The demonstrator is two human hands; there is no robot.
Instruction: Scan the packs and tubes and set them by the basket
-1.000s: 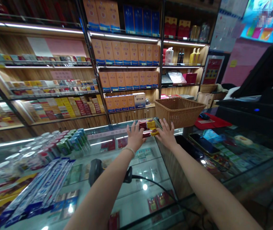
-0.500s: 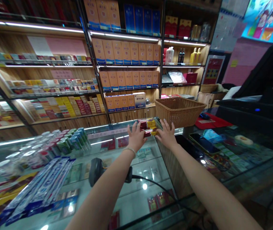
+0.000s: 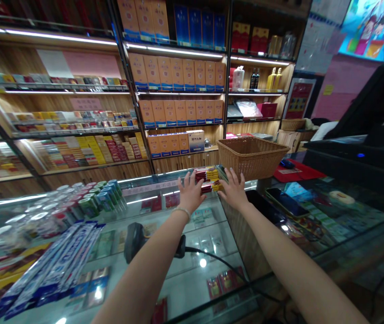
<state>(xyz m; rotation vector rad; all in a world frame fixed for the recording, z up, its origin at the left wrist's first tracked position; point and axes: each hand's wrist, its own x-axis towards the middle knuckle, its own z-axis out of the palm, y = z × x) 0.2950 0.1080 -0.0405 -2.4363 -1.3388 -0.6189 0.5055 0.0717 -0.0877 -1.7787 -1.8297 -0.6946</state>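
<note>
Left hand first: lying open, fingers spread, pushing on the left end of the red-and-yellow carton stack at the far edge of the glass table. Right hand: mirroring that on the right end, open too, gripping nothing, just short of the wicker basket. Barely budging from a second ago, so probably still squaring the stack, not lifting.
</note>
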